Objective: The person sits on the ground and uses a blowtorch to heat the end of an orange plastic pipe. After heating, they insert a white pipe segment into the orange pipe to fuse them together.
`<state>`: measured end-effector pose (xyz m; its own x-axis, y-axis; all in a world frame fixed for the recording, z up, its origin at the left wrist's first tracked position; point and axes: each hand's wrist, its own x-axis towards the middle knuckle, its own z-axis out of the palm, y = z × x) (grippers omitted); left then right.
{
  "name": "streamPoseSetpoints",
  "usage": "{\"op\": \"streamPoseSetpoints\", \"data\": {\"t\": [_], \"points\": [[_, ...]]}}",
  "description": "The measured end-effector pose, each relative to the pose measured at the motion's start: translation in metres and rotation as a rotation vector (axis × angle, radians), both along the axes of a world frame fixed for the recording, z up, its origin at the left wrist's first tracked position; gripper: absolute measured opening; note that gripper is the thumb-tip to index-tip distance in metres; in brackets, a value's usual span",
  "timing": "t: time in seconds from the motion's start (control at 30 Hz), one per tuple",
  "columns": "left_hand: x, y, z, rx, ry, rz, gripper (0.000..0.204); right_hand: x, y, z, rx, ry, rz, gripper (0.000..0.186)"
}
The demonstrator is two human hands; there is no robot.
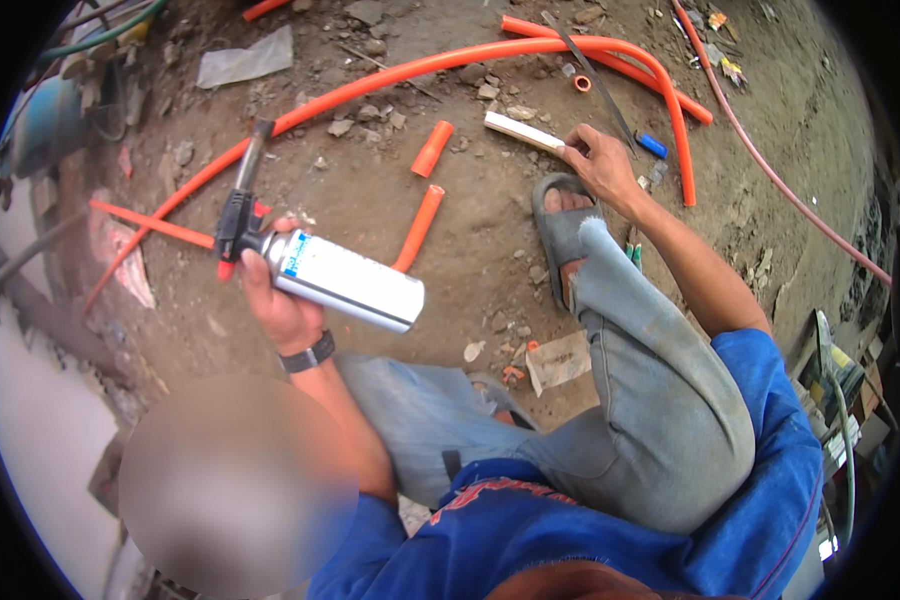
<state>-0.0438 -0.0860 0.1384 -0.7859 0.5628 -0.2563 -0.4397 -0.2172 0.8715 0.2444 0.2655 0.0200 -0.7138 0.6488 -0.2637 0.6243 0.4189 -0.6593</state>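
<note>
My left hand [288,305], with a dark band at the wrist, is wrapped round the neck end of a blowtorch. The torch's white gas canister [355,285] tilts down to the right, and its black burner head [238,215] points up and away. No flame shows. Over to the right, my right hand [602,165] pinches the near end of a slim white bar [522,131] just above the ground, beside my sandalled foot [565,232]. Two short orange pipe pieces, one flared [432,150] and one straight [420,225], lie between my hands.
A long orange pipe [440,63] arches across the dirt, crossing another orange pipe [630,70]. Near my right hand lie a thin dark blade [600,88], an orange ring [582,84] and a blue lighter [652,146]. A pink hose [745,140] runs along the right.
</note>
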Motion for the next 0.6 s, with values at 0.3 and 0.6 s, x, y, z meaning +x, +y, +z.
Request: {"op": "streamPoseSetpoints", "data": {"t": [0.3,0.6], "points": [[0.002,-0.001,-0.006,0.140,-0.080,-0.079,0.068,0.004,-0.006,-0.008,0.331,-0.087,0.249,0.033],[0.010,0.014,-0.004,-0.090,-0.013,0.114,0.077,0.024,0.003,-0.019,0.345,-0.134,0.314,0.030]]}}
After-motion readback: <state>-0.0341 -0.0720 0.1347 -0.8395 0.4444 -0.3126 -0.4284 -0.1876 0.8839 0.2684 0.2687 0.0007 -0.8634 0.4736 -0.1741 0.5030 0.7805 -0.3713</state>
